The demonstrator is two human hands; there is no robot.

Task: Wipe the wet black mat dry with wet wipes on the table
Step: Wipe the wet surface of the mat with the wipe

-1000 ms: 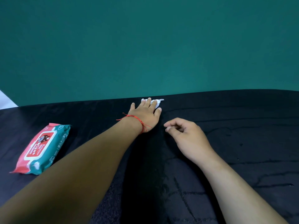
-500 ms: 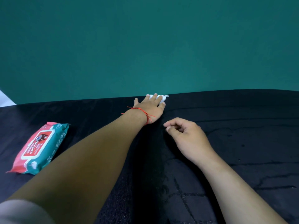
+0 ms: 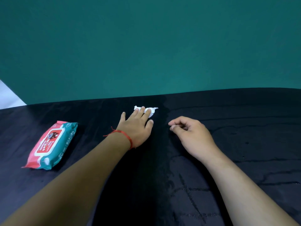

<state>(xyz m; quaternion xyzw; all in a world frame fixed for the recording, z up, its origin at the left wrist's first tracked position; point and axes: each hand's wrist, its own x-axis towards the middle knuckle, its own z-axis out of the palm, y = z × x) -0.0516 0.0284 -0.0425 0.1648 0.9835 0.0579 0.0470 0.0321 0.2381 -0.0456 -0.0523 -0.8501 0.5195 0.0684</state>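
Observation:
A black mat [image 3: 228, 128] covers the table and shows wet streaks and droplets on its right and near parts. A crumpled white wet wipe [image 3: 152, 110] lies near the mat's far edge. My left hand [image 3: 136, 126], with a red string at the wrist, lies flat with straight fingers pressing the wipe down. My right hand [image 3: 190, 134] rests on the mat to the right of it, fingers loosely curled and holding nothing.
A red and teal pack of wet wipes [image 3: 50, 144] lies on the mat at the left. Behind the table stands a teal wall [image 3: 146, 46]. A white patch [image 3: 8, 97] shows at the far left.
My left hand has pulled the wipe back toward me and slightly left from the mat's far edge. My right hand has stayed in place.

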